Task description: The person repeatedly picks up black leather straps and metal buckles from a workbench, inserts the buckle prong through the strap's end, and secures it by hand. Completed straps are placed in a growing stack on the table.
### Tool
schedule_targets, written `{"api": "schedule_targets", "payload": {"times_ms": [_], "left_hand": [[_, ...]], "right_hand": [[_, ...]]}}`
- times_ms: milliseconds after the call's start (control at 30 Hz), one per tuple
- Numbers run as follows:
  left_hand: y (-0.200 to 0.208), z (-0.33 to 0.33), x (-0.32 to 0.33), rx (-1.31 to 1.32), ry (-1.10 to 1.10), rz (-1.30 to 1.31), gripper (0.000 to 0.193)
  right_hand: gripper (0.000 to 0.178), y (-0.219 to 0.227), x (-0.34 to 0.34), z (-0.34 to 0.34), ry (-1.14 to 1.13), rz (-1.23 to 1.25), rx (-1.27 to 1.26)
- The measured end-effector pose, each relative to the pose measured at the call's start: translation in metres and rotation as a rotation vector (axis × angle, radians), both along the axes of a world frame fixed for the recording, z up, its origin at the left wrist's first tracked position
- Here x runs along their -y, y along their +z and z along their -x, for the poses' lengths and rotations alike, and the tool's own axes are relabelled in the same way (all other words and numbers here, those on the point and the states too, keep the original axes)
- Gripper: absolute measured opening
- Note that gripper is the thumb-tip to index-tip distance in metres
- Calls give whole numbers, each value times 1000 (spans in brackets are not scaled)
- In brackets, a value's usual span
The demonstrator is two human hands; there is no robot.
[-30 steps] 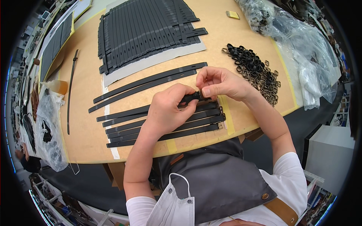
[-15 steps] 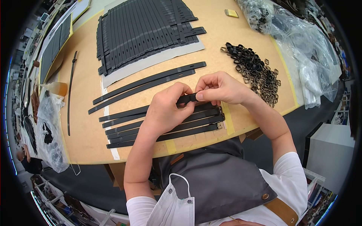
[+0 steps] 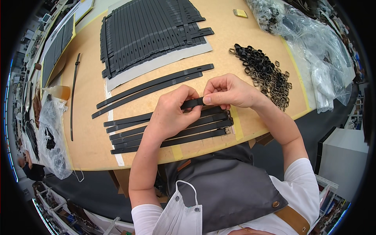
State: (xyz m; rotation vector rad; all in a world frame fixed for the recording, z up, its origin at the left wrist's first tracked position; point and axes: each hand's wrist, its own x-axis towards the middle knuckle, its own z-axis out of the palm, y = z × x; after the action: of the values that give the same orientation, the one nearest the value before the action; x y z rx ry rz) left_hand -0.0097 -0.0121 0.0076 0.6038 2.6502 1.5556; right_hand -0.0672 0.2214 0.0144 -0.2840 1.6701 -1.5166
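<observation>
Between my two hands is the end of a black leather strap [image 3: 192, 103]. My left hand [image 3: 170, 111] pinches it with thumb and fingers. At the strap's end, my right hand [image 3: 231, 93] is closed in a pinch; a small black loop seems to sit there, partly covered by the fingers. Below my hands several black straps lie side by side, the nearest with a metal buckle [image 3: 227, 131] at its right end. Two loose black straps [image 3: 156, 87] without visible buckles rest beyond my left hand.
A dense stack of black straps [image 3: 149, 35] lies on a grey sheet at the back. To the right are a pile of black loops [image 3: 256, 58] and metal buckles [image 3: 280, 88], then clear plastic bags [image 3: 313, 43]. At left stand a bottle of amber liquid [image 3: 60, 92] and a thin black strap [image 3: 74, 98].
My left hand has shifted slightly along the strap, showing a little more of its end. My right hand stays almost in place; the strap is still held between both.
</observation>
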Motion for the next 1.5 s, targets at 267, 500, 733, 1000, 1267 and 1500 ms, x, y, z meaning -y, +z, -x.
{"api": "schedule_targets", "payload": {"times_ms": [267, 500, 733, 1000, 1267, 1500], "left_hand": [[1, -1, -1, -16, 3, 1, 22], [0, -1, 0, -19, -9, 11, 22], [-7, -3, -3, -32, -25, -31, 22], [6, -4, -5, -23, -53, -31, 33], [-1, -4, -6, -46, -101, -114, 33], [-3, -2, -7, 24, -61, -154, 28]], "right_hand": [[21, 0, 0, 0, 0, -5, 0], [19, 1, 2, -2, -12, -6, -4], [12, -15, 9, -12, -62, 31, -210], [12, -10, 13, -14, -70, 18, -289], [8, -9, 13, -19, -45, -7, -525], [15, -5, 10, -13, -70, -51, -579]]}}
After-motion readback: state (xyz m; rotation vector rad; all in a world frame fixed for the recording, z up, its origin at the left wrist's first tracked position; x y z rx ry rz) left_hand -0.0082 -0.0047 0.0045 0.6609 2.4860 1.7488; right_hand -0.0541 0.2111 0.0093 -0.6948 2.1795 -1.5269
